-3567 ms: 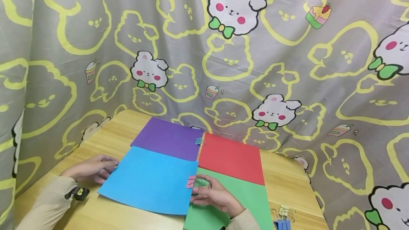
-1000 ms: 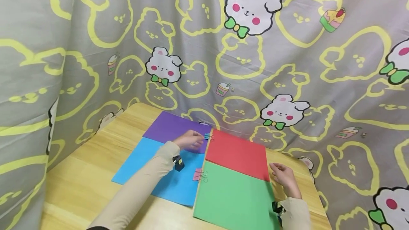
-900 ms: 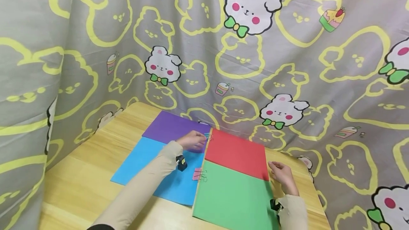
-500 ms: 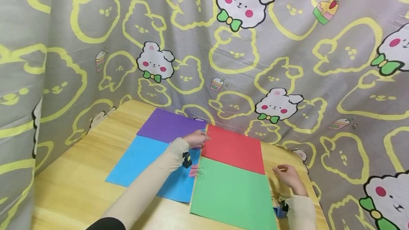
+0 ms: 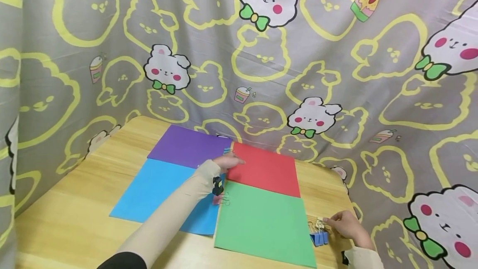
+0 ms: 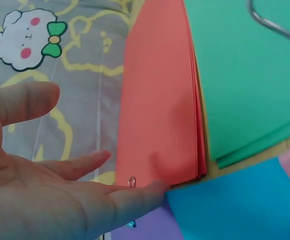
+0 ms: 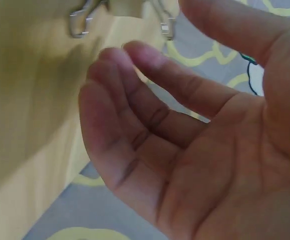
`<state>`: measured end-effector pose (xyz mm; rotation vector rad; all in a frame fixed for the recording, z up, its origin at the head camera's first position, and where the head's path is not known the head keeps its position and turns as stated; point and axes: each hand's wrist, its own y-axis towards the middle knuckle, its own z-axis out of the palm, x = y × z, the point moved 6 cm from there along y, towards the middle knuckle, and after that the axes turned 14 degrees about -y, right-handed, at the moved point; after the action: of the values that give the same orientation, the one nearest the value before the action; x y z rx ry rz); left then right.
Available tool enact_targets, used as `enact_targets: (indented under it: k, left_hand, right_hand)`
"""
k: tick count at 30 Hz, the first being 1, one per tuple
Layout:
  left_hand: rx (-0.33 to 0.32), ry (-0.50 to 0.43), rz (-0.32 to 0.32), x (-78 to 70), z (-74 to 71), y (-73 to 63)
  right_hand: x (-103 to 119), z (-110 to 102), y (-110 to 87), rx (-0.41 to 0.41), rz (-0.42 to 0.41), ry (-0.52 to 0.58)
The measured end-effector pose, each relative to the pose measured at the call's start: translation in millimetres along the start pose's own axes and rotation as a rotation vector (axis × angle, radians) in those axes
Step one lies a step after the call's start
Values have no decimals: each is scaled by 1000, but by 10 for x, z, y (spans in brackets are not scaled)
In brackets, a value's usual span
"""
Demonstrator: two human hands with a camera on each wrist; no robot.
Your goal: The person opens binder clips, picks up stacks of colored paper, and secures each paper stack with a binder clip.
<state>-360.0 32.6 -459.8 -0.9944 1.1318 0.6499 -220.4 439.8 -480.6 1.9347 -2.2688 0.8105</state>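
My left hand (image 5: pixel 228 162) reaches over the left edge of the red paper (image 5: pixel 265 169), fingers extended, with nothing in its grasp. Purple paper (image 5: pixel 190 144) and blue paper (image 5: pixel 157 186) lie to its left; green paper (image 5: pixel 265 223) lies nearer me. A teal binder clip (image 5: pixel 227 150) stands just beyond this hand, and a pink binder clip (image 5: pixel 217 199) sits at the blue paper's right edge, partly hidden by the wrist. My right hand (image 5: pixel 346 224) has its fingertips at a pale yellow binder clip (image 5: pixel 320 222); its fingers look loosely bent in the right wrist view.
Blue binder clips (image 5: pixel 319 238) stand beside the yellow one, right of the green paper. The wooden table (image 5: pixel 67 215) carries everything. A patterned curtain (image 5: pixel 209 53) hangs around its back and sides.
Earlier, my right hand was at the pink clip; it has since moved right, then down to the loose clips. My left hand crossed from the blue paper's left side to the red paper's edge.
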Motion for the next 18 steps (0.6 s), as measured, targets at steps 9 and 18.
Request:
enact_targets:
  k: [9, 18]
  left_hand:
    - [-97, -116, -40, 87, -100, 253]
    - [-171, -118, -99, 147, -229, 446]
  right_hand:
    - [-123, 134, -20, -36, 69, 59]
    - [-173, 48, 7, -99, 118, 110]
